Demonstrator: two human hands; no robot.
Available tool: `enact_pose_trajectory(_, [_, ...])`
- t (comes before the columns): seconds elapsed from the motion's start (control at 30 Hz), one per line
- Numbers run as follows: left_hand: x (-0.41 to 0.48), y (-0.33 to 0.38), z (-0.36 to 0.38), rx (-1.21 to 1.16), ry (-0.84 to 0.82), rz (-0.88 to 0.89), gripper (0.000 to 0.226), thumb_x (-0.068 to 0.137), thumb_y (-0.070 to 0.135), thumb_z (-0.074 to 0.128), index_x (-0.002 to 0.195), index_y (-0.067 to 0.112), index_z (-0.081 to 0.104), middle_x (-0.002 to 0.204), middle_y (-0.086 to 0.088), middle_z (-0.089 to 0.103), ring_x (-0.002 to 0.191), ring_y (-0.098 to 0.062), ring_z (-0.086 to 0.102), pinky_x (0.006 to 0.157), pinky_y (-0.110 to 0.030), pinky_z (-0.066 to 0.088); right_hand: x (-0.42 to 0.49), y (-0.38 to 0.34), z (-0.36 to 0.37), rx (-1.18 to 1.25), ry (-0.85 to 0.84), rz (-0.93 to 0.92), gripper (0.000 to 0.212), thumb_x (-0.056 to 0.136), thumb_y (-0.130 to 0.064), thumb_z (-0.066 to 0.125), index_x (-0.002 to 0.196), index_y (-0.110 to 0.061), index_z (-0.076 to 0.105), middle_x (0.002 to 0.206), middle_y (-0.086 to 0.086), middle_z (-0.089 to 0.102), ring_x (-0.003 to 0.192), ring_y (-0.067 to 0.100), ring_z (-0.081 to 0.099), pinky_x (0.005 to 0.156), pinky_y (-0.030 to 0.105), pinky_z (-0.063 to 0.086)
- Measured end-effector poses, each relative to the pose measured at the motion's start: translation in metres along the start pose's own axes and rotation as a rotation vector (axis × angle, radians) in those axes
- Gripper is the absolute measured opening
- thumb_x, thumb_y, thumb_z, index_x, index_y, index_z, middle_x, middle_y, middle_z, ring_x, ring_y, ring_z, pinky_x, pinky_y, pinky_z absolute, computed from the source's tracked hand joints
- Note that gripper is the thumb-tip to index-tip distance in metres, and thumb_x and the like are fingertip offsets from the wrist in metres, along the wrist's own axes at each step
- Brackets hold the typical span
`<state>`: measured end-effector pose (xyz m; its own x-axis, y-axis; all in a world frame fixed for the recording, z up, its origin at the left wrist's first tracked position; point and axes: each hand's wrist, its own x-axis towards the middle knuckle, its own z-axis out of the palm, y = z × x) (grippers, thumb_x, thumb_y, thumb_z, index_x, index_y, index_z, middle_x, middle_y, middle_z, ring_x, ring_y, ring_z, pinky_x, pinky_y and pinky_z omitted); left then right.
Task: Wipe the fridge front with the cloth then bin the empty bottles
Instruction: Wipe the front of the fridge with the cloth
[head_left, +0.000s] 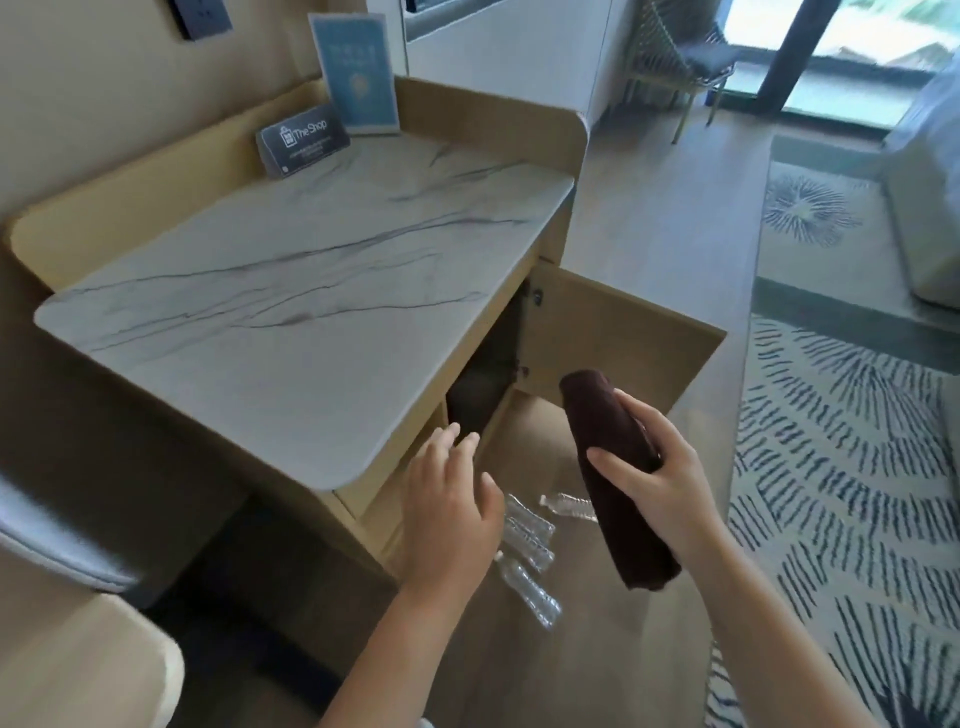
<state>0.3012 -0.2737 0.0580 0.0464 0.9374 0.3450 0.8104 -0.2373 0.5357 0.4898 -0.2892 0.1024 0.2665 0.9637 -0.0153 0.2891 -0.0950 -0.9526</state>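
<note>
My right hand grips a dark brown folded cloth, held upright in front of the open cabinet. Fingers spread, my left hand hovers empty just below the counter's corner. Inside the cabinet, the black fridge front shows in shadow under the counter. Several clear empty plastic bottles lie on the wooden floor beneath my hands; my left hand covers part of them.
The cabinet door stands swung open to the right. On the marble countertop stand a dark card and a blue sign at the back. A patterned rug covers the floor on the right. No bin is in view.
</note>
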Motion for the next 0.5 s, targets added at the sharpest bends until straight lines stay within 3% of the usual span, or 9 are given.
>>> enact_pose_trajectory(0.07, [-0.004,0.036,0.023,-0.029,-0.023,0.016,0.038,0.083,0.024,0.046,0.114,0.009,0.061,0.124,-0.011,0.058,0.116,-0.028,0.053,0.09,-0.044,0.046,-0.002,0.015,-0.041,0.03,0.036,0.016,0.056,0.074,-0.01,0.073,0.12,-0.036,0.055,0.104,-0.02,0.062,0.089,-0.007,0.059,0.07,0.01,0.047])
enact_pose_trajectory(0.2, [-0.016,0.117,0.074,-0.118,-0.086,-0.048,0.045,0.085,0.03,0.039,0.122,0.011,0.056,0.133,-0.008,0.05,0.125,-0.023,0.043,0.099,-0.045,0.041,0.0,0.045,-0.128,0.072,0.063,0.05,0.054,0.074,-0.008,0.073,0.119,-0.036,0.057,0.106,-0.02,0.062,0.095,-0.004,0.059,0.08,0.021,0.047])
enact_pose_trajectory(0.37, [-0.025,0.198,0.125,-0.159,-0.097,-0.021,0.05,0.083,0.034,0.034,0.12,0.01,0.057,0.131,-0.008,0.051,0.124,-0.024,0.044,0.097,-0.048,0.043,0.01,0.07,-0.211,0.08,0.079,0.056,0.054,0.074,-0.011,0.073,0.116,-0.039,0.057,0.104,-0.018,0.064,0.093,0.001,0.061,0.078,0.024,0.053])
enact_pose_trajectory(0.5, [-0.019,0.232,0.145,-0.114,-0.076,-0.022,0.05,0.083,0.035,0.033,0.118,0.01,0.059,0.129,-0.009,0.053,0.122,-0.026,0.046,0.097,-0.038,0.034,0.026,0.085,-0.251,0.1,0.072,0.073,0.055,0.074,-0.01,0.073,0.118,-0.038,0.056,0.107,-0.014,0.065,0.096,0.006,0.062,0.082,0.034,0.054])
